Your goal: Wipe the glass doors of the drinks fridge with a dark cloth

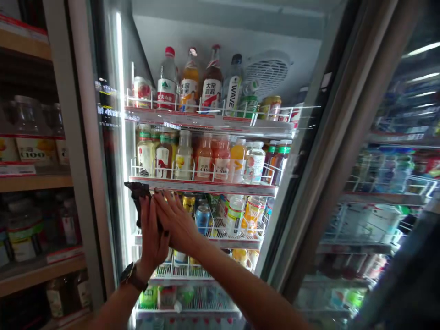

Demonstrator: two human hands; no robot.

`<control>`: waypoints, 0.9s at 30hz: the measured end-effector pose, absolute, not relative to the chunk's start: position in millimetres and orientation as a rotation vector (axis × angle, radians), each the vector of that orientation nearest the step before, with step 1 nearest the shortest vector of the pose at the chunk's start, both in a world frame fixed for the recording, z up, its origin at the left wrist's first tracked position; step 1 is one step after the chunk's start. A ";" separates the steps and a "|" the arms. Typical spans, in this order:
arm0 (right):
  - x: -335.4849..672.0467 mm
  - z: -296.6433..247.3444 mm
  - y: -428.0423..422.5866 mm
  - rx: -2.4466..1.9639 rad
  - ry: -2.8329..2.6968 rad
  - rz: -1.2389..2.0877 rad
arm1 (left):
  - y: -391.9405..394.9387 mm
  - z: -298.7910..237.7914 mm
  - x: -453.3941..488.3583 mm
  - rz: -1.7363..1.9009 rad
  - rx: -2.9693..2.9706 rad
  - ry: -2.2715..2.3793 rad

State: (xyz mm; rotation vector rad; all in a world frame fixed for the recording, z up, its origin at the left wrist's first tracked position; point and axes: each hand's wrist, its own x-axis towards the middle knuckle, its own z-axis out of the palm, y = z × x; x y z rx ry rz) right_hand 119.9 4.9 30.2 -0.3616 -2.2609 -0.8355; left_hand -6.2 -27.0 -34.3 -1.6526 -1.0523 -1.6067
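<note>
My left hand (151, 240), with a dark watch on its wrist, is raised at the left side of a lit drinks cooler. Its fingers press on a crumpled black cloth-like piece (138, 194), whose exact kind is hard to make out. Beside and partly over it lies my right hand (177, 222), fingers stretched out and flat, against the edge of the black piece. Part of that piece is hidden behind both hands. Behind the hands, cooler shelves hold a blue can (202, 217), a gold can (189, 202) and several bottles.
Upper shelves carry several drinks, among them a WAVE bottle (234, 87) and a pink bottle (222, 158). A metal door frame (330, 146) slants along the right. Wooden shelves (37, 181) with bottles stand at left, and a blurred dark shape (402, 275) is at lower right.
</note>
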 end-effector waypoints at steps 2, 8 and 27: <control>176.3 52.6 6.9 -0.376 -2.273 -0.872 | -15.2 -11.7 -10.4 -1.512 -1.594 -1.037; 343.8 94.7 51.7 -0.562 -1.941 -1.054 | -1.0 103.8 -30.5 -1.304 -1.416 -1.058; 367.7 86.6 73.8 -0.705 -1.869 -1.147 | -12.0 -45.9 -48.8 -0.113 -2.114 -0.230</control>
